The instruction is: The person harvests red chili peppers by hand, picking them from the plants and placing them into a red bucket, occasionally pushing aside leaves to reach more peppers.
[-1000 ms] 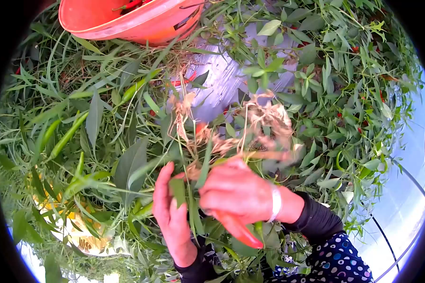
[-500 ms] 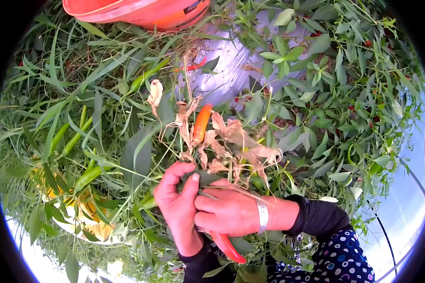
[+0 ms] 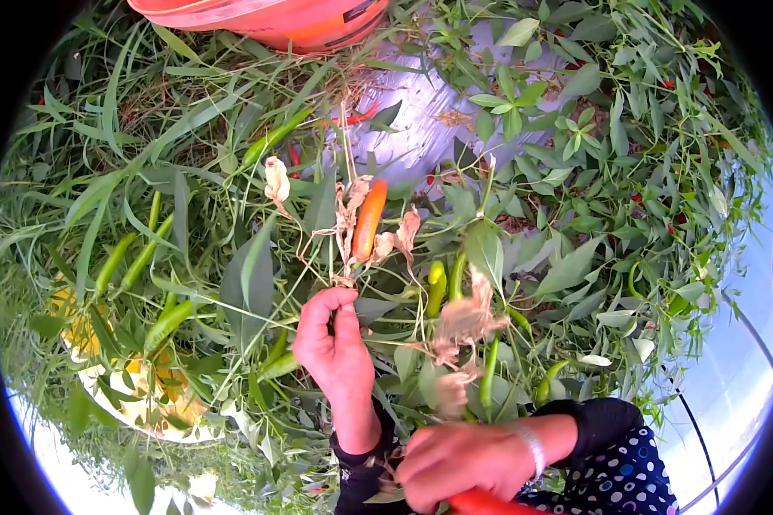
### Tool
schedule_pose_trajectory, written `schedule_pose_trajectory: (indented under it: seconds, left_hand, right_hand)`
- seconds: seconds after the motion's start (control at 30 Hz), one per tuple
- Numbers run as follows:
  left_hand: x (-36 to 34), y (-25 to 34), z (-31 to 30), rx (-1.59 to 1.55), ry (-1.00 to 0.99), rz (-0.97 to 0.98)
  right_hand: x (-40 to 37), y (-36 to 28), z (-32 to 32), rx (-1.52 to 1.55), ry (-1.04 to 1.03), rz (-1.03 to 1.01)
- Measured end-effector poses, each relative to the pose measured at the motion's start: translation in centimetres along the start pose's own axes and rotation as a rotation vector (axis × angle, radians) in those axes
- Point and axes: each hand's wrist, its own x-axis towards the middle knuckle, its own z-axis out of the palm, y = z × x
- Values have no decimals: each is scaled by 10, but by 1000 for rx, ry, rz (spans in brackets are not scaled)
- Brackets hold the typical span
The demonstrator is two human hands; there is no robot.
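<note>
My left hand [image 3: 335, 343] is closed in a pinch at the base of a withered plant stem [image 3: 343, 281]. Just above its fingertips stands an orange chili pepper [image 3: 368, 221] among dry, curled leaves [image 3: 352, 202]. Low in the view, my right hand [image 3: 468, 463], wearing a pale wristband, is closed around a red chili pepper [image 3: 489, 502] that runs off the bottom edge. Between and above the hands hang blurred dry leaves [image 3: 465, 330]. Green chili peppers [image 3: 489, 378] grow right beside them.
An orange-red bucket [image 3: 283, 26] stands at the top. Pale plastic sheeting [image 3: 404, 112] shows through the foliage, with a red chili pepper [image 3: 356, 116] on it. A yellow and white container [image 3: 155, 399] sits among leaves at left. Several green peppers [image 3: 137, 262] hang at left.
My right hand has moved down and away from my left hand with the red chili pepper. Some dry leaves have shifted down and right. My left hand stays near the stem.
</note>
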Motion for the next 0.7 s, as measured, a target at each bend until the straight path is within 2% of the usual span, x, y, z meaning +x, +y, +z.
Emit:
schedule_pose_trajectory:
  seconds: [0.03,0.1,0.17,0.23,0.3,0.37,0.43,0.5,0.6,0.67,0.7]
  left_hand:
    - [0,-1,0,-8,-18,6]
    - [0,0,1,-15,-25,15]
    - [-1,5,5,-93,1,34]
    - [-2,3,4,-135,-31,-2]
    - [-2,6,6,-141,-16,5]
    - [0,6,2,-145,-45,14]
    - [1,7,1,-264,-76,8]
    - [0,7,0,-331,-57,-40]
    - [-1,4,4,-255,-14,37]
    - [-1,0,3,61,-1,153]
    - [-1,0,3,55,-2,153]
  right_hand:
    - [-2,-14,4,-51,236,10]
    - [-16,-28,-22,-120,536,-30]
    - [-21,-35,-50,-413,893,-68]
    - [-6,-39,-92,-1068,840,-7]
    - [16,-15,-122,-1359,571,50]
    - [32,27,-134,-1472,399,142]
    - [39,40,-127,-1583,228,246]
    - [42,39,-125,-1475,1,420]
    - [36,26,-119,-1502,18,393]
    - [33,13,-110,-1576,42,319]
    - [32,11,-104,-1581,40,323]
